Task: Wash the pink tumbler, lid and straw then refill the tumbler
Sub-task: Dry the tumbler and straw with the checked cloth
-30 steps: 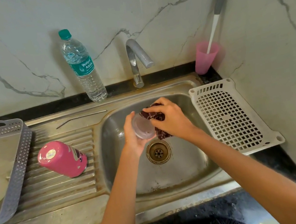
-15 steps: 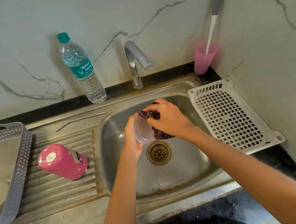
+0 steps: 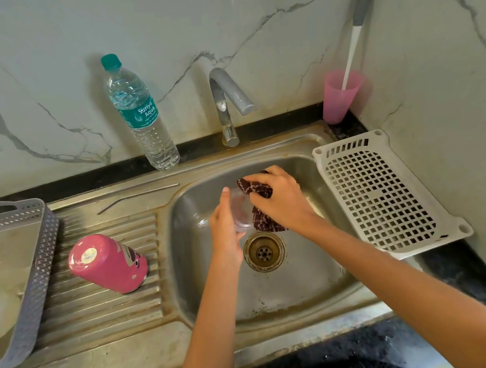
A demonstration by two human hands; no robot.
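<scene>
Sink (image 3: 261, 149) and ribbed drainboard (image 3: 113, 313): stainless steel, dull and water-stained. Tap (image 3: 226, 91): smooth brushed metal. Drain ring (image 3: 264, 251): tarnished brassy metal. Tumbler (image 3: 108, 262): pink, glossy, smooth. Lid (image 3: 239, 212): clear, slightly cloudy plastic. Cloth (image 3: 256, 188): dark woven fabric with a pale check. Straw (image 3: 138, 196): thin bare metal. Bottle (image 3: 143, 116): clear ribbed plastic. White tray (image 3: 388, 193) and grey basket (image 3: 39, 283): matt perforated plastic. Cup (image 3: 339, 97): translucent pink plastic. Wall (image 3: 27, 58): smooth, marble-veined. Counter (image 3: 456, 271): black, grainy

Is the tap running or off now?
Off: no stream of water comes from the spout of the tap above the sink.
</scene>
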